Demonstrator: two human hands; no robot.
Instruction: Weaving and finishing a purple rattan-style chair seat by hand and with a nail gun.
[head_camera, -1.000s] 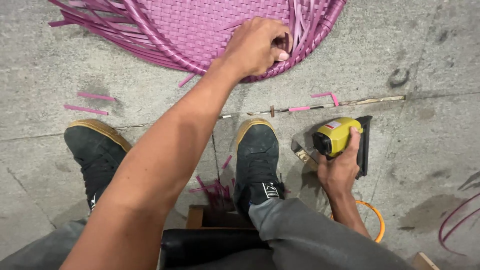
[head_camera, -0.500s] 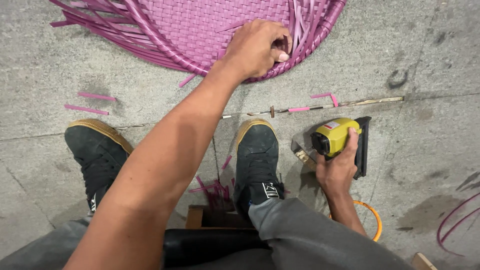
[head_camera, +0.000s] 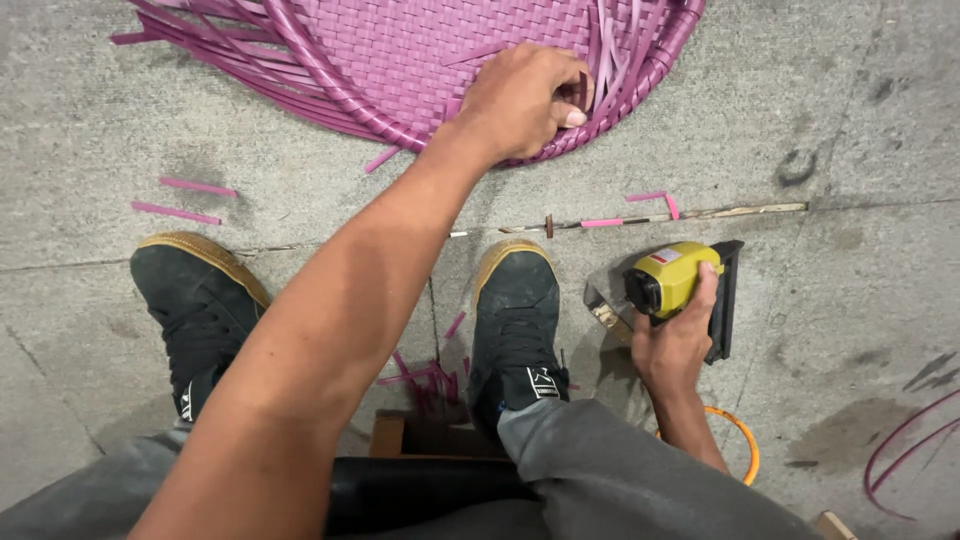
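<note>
Nothing had shifted: your left hand pinched purple strips on the woven panel, your right hand gripped the yellow stapler, ready to lift.

Head view, steeply downward, close.

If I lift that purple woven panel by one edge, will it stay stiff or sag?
The woven panel would probably hold its shape, since a thick tubular rim frames the tight weave. The loose strip ends fanning off its side look floppy and would likely dangle. It seems light, being thin plastic-looking strips, under the left hand.
</note>
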